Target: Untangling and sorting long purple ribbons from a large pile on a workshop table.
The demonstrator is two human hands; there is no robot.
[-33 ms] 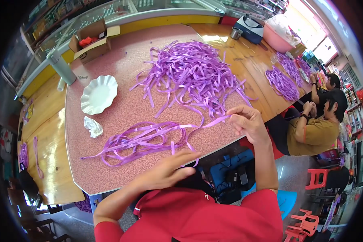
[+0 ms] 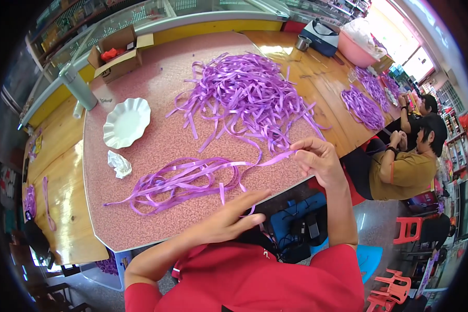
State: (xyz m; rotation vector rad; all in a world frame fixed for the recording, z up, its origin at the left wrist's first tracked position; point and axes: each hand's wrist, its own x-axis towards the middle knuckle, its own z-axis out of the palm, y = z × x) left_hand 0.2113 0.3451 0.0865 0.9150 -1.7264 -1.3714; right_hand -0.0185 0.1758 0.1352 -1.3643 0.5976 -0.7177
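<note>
In my right hand [image 2: 320, 162], thumb and fingers pinch one end of a purple ribbon [image 2: 269, 161] above the table's near right edge. That ribbon runs left and down toward a looped bundle of purple ribbons [image 2: 187, 177] on the pink table. My left hand [image 2: 238, 214] hovers over the near edge, fingers stretched out and thumb apart, with nothing seen in it. A strip of ribbon passes partly hidden behind its fingers. Beyond the bundle lies a large tangled heap of purple ribbons [image 2: 249, 93].
On the table's left side are a white scalloped dish [image 2: 126, 123], crumpled tissue [image 2: 120, 164], a grey-green flask [image 2: 79, 89] and an open cardboard box [image 2: 117, 60]. Two people [image 2: 408, 166] sit at the right by more ribbon piles [image 2: 364, 106]. A blue chair [image 2: 296, 221] with a dark bag stands below the edge.
My left hand has shifted a little to the right and up along the table edge. The right hand keeps its pinch on the ribbon, almost still.
</note>
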